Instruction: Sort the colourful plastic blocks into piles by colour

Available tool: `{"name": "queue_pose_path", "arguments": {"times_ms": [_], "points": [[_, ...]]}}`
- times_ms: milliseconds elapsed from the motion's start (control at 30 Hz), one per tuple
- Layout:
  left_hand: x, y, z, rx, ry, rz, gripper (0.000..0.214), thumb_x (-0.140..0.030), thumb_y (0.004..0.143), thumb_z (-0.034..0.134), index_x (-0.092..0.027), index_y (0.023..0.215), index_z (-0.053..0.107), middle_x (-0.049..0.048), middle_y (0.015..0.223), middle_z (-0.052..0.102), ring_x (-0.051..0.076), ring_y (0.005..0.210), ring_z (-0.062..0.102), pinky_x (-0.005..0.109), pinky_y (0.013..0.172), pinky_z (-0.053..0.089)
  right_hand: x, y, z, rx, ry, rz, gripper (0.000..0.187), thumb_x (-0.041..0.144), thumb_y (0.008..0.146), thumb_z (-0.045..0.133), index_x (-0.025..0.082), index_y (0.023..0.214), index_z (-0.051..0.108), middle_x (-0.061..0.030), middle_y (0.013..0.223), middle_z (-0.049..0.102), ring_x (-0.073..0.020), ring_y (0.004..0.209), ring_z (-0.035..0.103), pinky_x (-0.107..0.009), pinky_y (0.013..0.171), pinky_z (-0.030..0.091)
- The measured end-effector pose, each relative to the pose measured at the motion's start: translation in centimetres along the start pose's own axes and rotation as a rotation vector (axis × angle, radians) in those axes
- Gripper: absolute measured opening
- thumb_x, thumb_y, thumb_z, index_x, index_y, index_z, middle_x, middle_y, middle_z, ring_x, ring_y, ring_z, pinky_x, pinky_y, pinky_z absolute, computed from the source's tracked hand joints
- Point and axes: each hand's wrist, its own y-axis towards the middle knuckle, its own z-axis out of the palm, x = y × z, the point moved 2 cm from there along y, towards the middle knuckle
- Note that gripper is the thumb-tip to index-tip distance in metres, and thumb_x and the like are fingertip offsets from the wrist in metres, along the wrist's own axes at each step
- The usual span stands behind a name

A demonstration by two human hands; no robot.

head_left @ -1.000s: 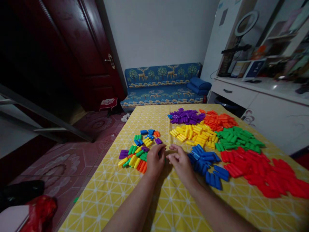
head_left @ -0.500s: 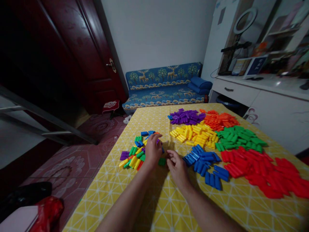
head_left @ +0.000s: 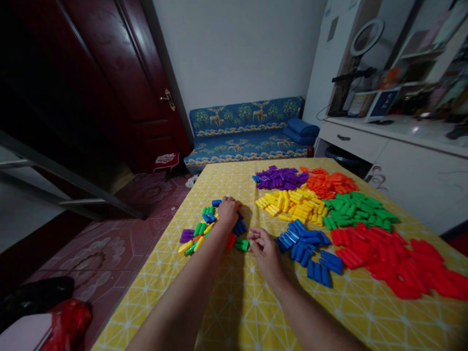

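My left hand (head_left: 228, 212) reaches over a mixed pile of small plastic building pieces (head_left: 199, 229), palm down. Its fingers bend down at the far side of the pile, and their tips are hidden. Blue pieces (head_left: 240, 226) lie just to the right of that wrist. My right hand (head_left: 266, 251) is low over the cloth with its fingers curled in and their tips close together; whether anything is between them is hidden. Beside those fingertips lies a green piece (head_left: 241, 244), with a red piece (head_left: 231, 241) left of it. A group of blue pieces (head_left: 303, 241) sits right of this hand.
Further groups sorted by colour lie on the yellow patterned tablecloth (head_left: 161, 302): purple (head_left: 281, 178), yellow (head_left: 296, 204), orange (head_left: 331, 184), green (head_left: 360, 210) and red (head_left: 402, 263). A blue sofa (head_left: 241, 136) stands behind the table, a white cabinet (head_left: 413, 170) at right.
My left hand has moved forward and down over the mixed pile. A red piece now shows beside the green one. My right hand has barely moved; the view has shifted slightly.
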Motion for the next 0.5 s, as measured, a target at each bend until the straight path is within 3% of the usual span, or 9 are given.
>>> {"name": "queue_pose_path", "arguments": {"times_ms": [233, 500], "points": [[-0.4, -0.1, -0.6, -0.007, 0.059, 0.013, 0.03, -0.01, 0.087, 0.044, -0.015, 0.109, 0.064, 0.0157, 0.105, 0.058, 0.027, 0.103, 0.053, 0.038, 0.09, 0.041, 0.4, -0.1, -0.1, -0.006, 0.061, 0.037, 0.03, 0.03, 0.078, 0.056, 0.019, 0.106, 0.06, -0.0036, 0.086, 0.066, -0.0144, 0.062, 0.064, -0.026, 0.055, 0.053], [-1.5, -2.9, -1.7, -0.079, 0.021, 0.096, 0.035, -0.008, 0.087, 0.045, -0.02, 0.115, 0.062, 0.0113, 0.115, 0.058, 0.025, 0.11, 0.051, 0.035, 0.093, 0.04, 0.3, 0.1, 0.1, -0.021, 0.102, 0.025, 0.032, 0.031, 0.078, 0.057, 0.02, 0.107, 0.058, -0.0031, 0.087, 0.065, -0.0139, 0.062, 0.063, -0.026, 0.054, 0.053]]}}
